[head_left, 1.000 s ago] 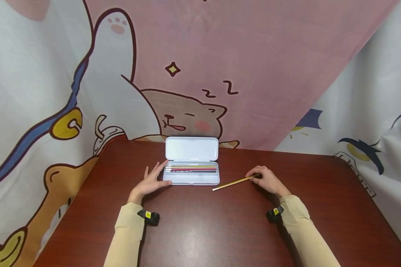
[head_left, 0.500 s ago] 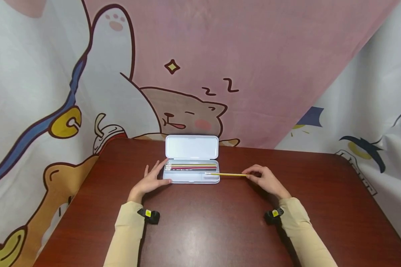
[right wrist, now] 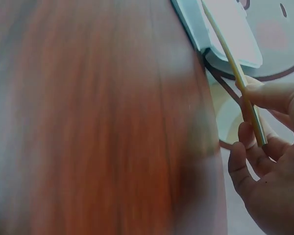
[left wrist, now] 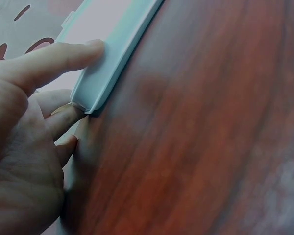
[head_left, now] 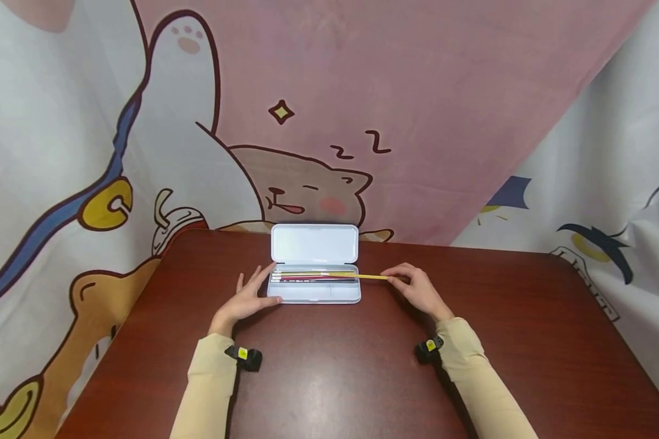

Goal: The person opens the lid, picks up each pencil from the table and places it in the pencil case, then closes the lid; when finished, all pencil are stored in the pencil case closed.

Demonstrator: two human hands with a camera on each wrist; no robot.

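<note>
A white pencil case (head_left: 299, 293) lies with its lid raised near the table's back edge. Several pencils (head_left: 296, 277) lie side by side in its rear compartment. My left hand (head_left: 244, 303) holds the case's left end, the thumb along the front wall and a finger at the back corner. In the left wrist view the thumb (left wrist: 71, 58) rests against the case wall. Between thumb and fingers, my right hand (head_left: 419, 291) pinches a yellow pencil (head_left: 370, 277) near one end. Its eraser end reaches over the rear compartment; whether it touches the other pencils I cannot tell.
The dark red-brown wooden table (head_left: 329, 378) spreads in front and to both sides. Behind it hangs a printed cartoon cloth (head_left: 417, 110), close to the raised lid (head_left: 314, 243). A small front compartment (head_left: 344, 292) sits at the case's right.
My right hand has lifted the yellow pencil off the table and carried it left, levelling it over the case's rear compartment. The left hand stays at the case.
</note>
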